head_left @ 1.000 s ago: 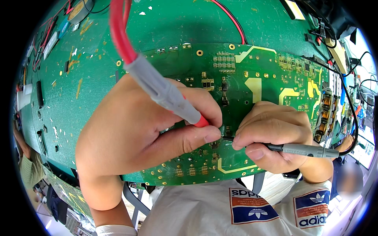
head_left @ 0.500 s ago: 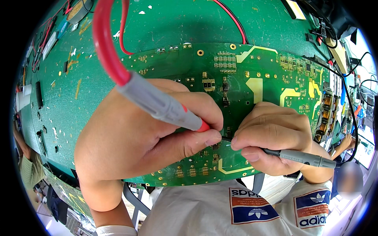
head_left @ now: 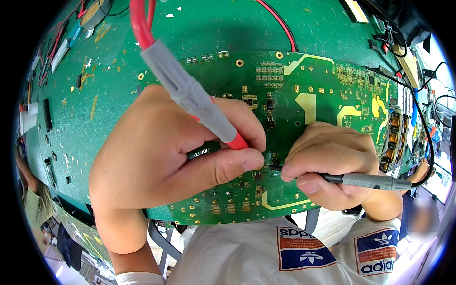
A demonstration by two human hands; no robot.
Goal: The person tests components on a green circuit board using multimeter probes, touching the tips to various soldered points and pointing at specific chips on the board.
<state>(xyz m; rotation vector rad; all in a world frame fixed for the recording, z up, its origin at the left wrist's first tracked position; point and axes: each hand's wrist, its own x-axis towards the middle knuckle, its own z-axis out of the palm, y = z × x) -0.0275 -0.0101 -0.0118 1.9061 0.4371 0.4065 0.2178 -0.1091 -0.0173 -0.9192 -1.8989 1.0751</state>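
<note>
A large green circuit board lies on the green work mat with its small parts and yellow-gold pads facing up. My left hand is closed round a grey and red test probe, whose red cable rises toward the top edge. In my right hand, closed as well, is a grey and black test probe, its black cable curving away at the right. Both probe tips come close together over the middle of the board. Fingers partly hide the spot, and I cannot tell whether either tip touches it.
Red and black wires run off behind the board. Copper-coloured coils line its right side. At the left, a black rod-like piece and small scraps lie on the mat. Other people's arms show at both edges.
The left probe's cable end has swung a little right and upward, so it stands steeper. My left thumb and fingers have shifted slightly. The right probe's rear end has moved slightly right; the board edged left.
</note>
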